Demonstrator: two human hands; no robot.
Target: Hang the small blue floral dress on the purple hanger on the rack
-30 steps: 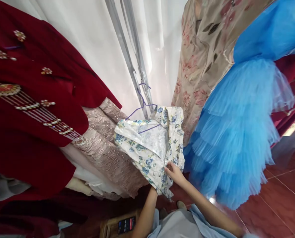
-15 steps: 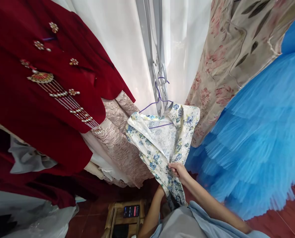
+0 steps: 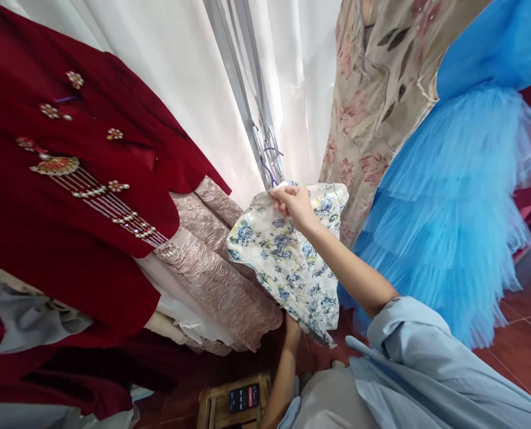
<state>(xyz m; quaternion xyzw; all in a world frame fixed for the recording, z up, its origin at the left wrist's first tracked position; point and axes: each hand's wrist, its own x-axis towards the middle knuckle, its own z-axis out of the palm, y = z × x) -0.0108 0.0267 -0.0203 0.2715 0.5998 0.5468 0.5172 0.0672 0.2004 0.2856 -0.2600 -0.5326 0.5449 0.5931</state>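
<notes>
A white shirt (image 3: 287,262) with blue floral print hangs on a purple hanger (image 3: 269,171), a broad patterned panel facing me. My right hand (image 3: 293,205) is closed at the top of the shirt, by the collar, thumb and fingers pinching the cloth just below the hanger's hook. From below, my left forearm (image 3: 287,351) reaches up behind the lower part of the shirt. The cloth hides my left hand, so its fingers do not show.
A grey metal stand (image 3: 241,65) rises behind the shirt against white curtains. On the left hang a dark red jacket (image 3: 127,119) and a pink brocade garment (image 3: 221,280). A beige floral dress (image 3: 359,119) and blue tulle dress (image 3: 426,226) hang right. Below, a phone (image 3: 244,398) lies on a wooden stool (image 3: 207,411).
My right hand has moved up from the shirt's front edge to its collar. The open neckline no longer shows; a broad floral panel covers it. The view has shifted slightly right.
</notes>
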